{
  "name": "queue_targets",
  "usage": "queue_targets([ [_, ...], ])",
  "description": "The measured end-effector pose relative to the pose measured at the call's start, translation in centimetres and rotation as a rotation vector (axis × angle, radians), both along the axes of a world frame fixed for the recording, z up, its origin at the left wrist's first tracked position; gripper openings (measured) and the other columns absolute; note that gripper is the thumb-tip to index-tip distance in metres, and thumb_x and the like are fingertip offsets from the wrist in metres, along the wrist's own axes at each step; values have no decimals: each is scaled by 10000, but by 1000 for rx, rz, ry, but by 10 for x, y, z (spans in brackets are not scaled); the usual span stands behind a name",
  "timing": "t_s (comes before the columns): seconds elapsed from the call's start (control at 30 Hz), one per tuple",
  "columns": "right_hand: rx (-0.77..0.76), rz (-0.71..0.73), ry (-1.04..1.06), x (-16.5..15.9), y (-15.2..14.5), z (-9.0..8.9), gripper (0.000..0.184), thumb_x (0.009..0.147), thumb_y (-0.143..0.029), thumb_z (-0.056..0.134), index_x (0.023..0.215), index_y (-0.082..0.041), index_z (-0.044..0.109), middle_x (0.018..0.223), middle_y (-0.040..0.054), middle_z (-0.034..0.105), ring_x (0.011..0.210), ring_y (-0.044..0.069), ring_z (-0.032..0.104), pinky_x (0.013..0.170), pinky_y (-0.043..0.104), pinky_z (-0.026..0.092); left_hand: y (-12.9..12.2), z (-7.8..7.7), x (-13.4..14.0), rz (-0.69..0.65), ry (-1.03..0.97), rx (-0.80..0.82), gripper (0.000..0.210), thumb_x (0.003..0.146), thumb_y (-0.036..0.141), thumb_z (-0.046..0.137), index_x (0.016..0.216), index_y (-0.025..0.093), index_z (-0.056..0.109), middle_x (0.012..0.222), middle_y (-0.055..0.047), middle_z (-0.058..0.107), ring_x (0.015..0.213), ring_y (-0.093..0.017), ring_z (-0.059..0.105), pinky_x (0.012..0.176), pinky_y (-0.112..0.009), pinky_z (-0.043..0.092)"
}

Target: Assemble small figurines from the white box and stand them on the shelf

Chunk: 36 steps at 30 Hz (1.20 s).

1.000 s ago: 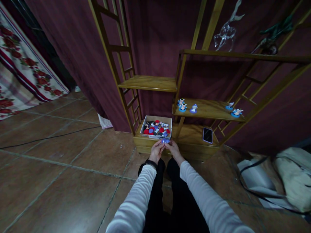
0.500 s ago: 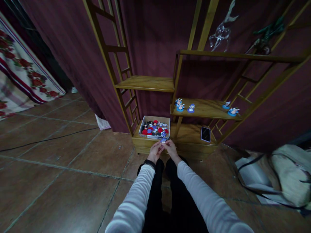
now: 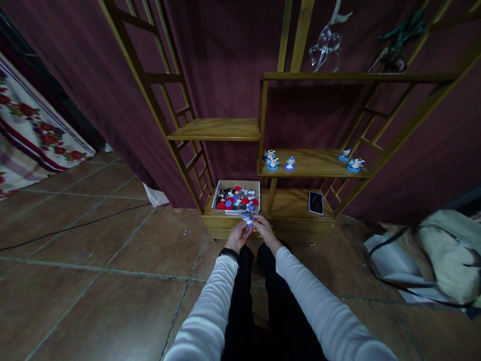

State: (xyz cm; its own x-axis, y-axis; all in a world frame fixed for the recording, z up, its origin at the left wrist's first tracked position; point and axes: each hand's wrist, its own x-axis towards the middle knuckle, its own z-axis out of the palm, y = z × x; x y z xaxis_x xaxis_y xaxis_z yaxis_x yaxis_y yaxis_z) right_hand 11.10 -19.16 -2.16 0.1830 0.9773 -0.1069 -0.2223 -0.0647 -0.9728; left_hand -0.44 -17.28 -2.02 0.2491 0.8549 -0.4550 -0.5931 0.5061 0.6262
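Both my hands meet just in front of a cardboard box, pinching one small purple-and-white figurine [image 3: 247, 219] between them. My left hand [image 3: 238, 236] is closed on it from the left, with a dark band on the wrist. From the right, the fingers of my right hand [image 3: 264, 228] close on the same piece. The open box [image 3: 226, 212] stands on the low shelf, filled with figurines and red, purple and black round bases. On the shelf above, to the right, stands a similar purple figurine [image 3: 289, 164], with several blue-based figurines [image 3: 272, 164] at both ends.
A phone [image 3: 316, 203] lies on the low wooden shelf [image 3: 291, 200]. A clear deer ornament [image 3: 327, 45] and a green ornament [image 3: 398, 45] stand higher up. Bags [image 3: 447, 255] sit on the floor at right; a black cable [image 3: 75, 228] crosses the tiles at left.
The figurine in my hands has turned and now shows more of its purple-and-white body. My hands stay together in front of the box. The view has shifted slightly.
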Motion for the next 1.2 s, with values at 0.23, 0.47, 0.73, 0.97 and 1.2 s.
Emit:
queue_targets([
  [0.23, -18, 17, -1, 0, 0, 0, 322, 598, -362, 660, 886, -226, 617, 745, -12, 629, 587, 121, 564, 551, 246, 448, 1, -1, 2, -21, 4, 30, 95, 787, 38, 526, 794, 108, 590, 653, -32, 608, 531, -65, 565, 568, -175, 498],
  [0.47, -31, 36, 30, 0, -2, 6, 334, 595, -388, 681, 866, -212, 596, 779, -6, 636, 640, 126, 579, 591, 252, 453, 1, -3, 3, -12, -24, 83, 111, 739, 27, 597, 811, 107, 624, 689, -25, 626, 569, -55, 564, 597, -161, 479],
  [0.73, -39, 58, 28, 2, -3, 5, 322, 602, -369, 681, 856, -210, 562, 776, -17, 618, 641, 118, 563, 607, 253, 443, -1, -3, 8, 19, 38, 104, 118, 726, 31, 615, 806, 105, 658, 693, -30, 640, 587, -67, 569, 610, -176, 473],
  [0.97, -39, 71, 4, 5, -5, 8, 322, 613, -365, 668, 873, -205, 566, 805, -6, 619, 674, 129, 575, 632, 271, 452, -3, -2, 11, 65, 72, 59, 157, 722, 21, 614, 845, 111, 650, 717, -40, 651, 628, -82, 591, 640, -189, 489],
  [1.2, 10, 72, 4, 5, -7, 14, 345, 604, -322, 673, 925, -222, 596, 870, 20, 646, 786, 168, 601, 702, 295, 463, -7, 2, 11, 181, 64, 44, 222, 710, 15, 629, 895, 137, 620, 704, -16, 646, 624, -77, 605, 667, -207, 496],
])
